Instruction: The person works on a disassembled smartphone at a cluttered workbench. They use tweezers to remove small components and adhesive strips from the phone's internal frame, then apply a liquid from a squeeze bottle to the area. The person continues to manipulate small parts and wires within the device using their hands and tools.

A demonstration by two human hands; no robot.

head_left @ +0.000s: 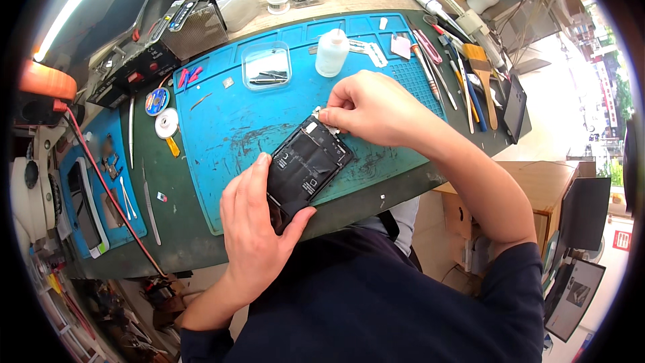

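Left hand (252, 228) half-closed round near end of opened phone (306, 161), thumb one side, fingers other, hiding that corner. Right hand (369, 109) pretty much closed, fingertips pinching whitish scrap (333, 130) at far end. Phone's over near part of blue mat (225, 131) on counter (176, 198), long axis slanting, far end up-right. White bottle (332, 54) just beyond right hand, clear tub (265, 58) left of bottle.

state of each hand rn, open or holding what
Left hand: closed on the opened phone by its edges.
Right hand: closed, pinching a small white wad at the phone's far end.
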